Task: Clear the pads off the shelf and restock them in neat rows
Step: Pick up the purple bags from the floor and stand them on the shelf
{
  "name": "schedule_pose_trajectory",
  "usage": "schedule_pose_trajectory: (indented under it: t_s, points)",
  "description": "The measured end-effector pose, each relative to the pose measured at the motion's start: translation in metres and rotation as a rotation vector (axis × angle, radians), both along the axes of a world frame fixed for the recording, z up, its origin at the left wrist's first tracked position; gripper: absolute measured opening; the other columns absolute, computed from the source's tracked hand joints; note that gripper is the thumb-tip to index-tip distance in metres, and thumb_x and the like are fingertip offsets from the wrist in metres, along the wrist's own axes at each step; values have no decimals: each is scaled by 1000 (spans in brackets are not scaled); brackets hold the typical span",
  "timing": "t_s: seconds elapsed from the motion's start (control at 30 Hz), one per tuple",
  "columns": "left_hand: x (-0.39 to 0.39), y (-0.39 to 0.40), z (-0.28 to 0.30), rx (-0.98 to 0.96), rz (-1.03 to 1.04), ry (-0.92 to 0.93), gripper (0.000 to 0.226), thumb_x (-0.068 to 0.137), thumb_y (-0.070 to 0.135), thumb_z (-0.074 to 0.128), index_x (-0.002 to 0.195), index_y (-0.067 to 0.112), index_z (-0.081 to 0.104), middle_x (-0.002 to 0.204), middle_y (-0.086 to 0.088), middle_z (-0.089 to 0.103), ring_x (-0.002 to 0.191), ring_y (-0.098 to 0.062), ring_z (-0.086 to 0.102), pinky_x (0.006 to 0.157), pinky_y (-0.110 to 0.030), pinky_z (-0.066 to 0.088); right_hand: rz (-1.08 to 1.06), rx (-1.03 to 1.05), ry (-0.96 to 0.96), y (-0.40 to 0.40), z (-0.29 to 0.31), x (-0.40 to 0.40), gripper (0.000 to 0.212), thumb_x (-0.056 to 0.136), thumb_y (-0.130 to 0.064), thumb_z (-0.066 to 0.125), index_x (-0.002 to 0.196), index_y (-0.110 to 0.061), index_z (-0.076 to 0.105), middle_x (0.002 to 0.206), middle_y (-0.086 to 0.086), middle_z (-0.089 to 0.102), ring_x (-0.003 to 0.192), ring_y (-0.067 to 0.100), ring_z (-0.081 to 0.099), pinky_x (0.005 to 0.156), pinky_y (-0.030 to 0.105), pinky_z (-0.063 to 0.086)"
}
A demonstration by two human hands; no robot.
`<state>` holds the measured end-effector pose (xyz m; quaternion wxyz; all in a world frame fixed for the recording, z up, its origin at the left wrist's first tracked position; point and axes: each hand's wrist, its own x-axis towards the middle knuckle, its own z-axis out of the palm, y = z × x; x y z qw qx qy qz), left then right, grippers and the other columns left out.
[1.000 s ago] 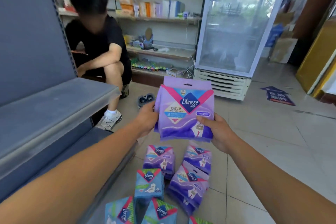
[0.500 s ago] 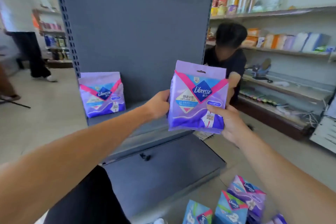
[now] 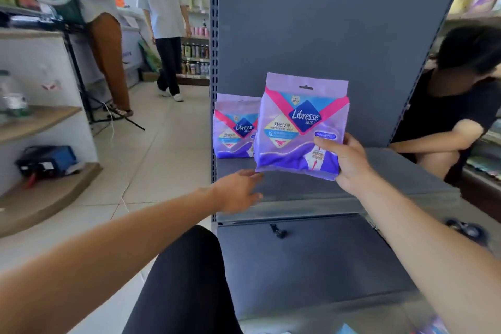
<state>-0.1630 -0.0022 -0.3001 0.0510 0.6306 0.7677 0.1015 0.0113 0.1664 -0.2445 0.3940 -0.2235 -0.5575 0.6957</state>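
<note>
Restocking step in hand, judged from the almost bare shelf. Going from left to right:

Left hand (image 3: 238, 190) low before the front edge of the grey metal shelf (image 3: 379, 187), fingers relaxed and stretched toward the pack, gripping nothing; fingertips just under the pack's lower left corner, touching or not, impossible to say because of motion blur.

One purple soft plastic pack of pads with pink V stripe and blue Libresse logo (image 3: 234, 127) standing upright at the back left corner of the shelf, against the grey back panel (image 3: 339, 22).

Second, same-looking purple pack of pads (image 3: 301, 127) held upright in the air above the shelf, just right of the standing one and partly covering its right edge. Right hand (image 3: 349, 163) gripping it at the lower right corner, thumb on the front face, the other fingers hidden behind.

Next move, probably: lower the held pack onto the shelf just beside the standing one, face forward, bottom edges in one line, then let go without tipping the soft bag.

Hard to make out: small print on the packs; whether the held pack is one or several together; a small dark object (image 3: 278, 232) on the lower shelf; blurred colourful packaging cut off at the bottom right corner.
</note>
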Motion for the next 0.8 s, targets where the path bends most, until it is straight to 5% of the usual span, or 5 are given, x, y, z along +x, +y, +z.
schedule_pose_trajectory:
  t_s: [0.2,0.8]
  points:
    - [-9,-3,-44,-75,-90,183,69,98,52,38,156,24,11,163,0,7,150,-17,6,121,-32,8,57,-11,-31,1,-15,-47,48,73,-6,79,116,-6,57,98,9,75,83,26,74,69,39,61]
    - [-15,5,-60,-58,-126,298,74,100,45,42,156,20,1,163,-1,-7,150,-18,-6,120,-34,0,156,13,-174,20,-81,-145,55,71,-19,85,117,-14,55,106,4,73,89,21,74,74,38,60]
